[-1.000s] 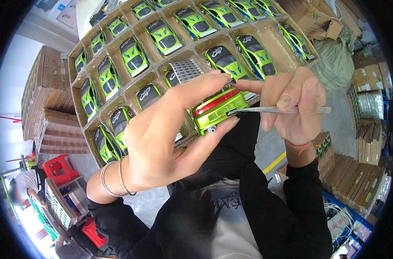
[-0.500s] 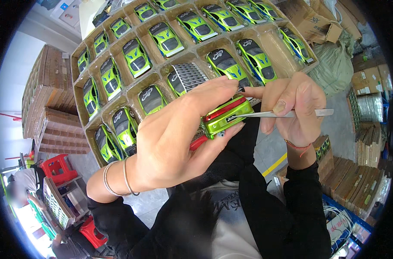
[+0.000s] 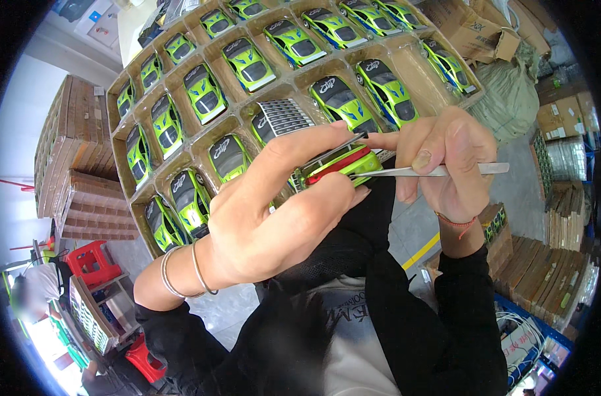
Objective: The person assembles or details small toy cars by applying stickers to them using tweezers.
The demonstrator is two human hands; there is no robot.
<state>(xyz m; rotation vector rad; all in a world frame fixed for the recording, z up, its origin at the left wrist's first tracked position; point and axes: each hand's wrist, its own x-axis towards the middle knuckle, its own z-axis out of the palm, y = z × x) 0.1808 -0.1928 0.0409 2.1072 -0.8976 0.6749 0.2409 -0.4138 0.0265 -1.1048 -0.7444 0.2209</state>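
So the green toy car [image 3: 340, 166] sat pinched in the left hand [image 3: 274, 218], long axis running left-right, tail end poking toward the right hand [image 3: 445, 165]. That hand was closed on thin metal tweezers [image 3: 439, 171] lying along the same line, tips right at the car. All this hovered over the near edge of the cardboard tray [image 3: 201, 142] of matching cars

A single head-worn fisheye camera looks steeply down, very close to the person's raised hands, over a cardboard tray [image 3: 201, 142] of toy cars; edges curve outward.
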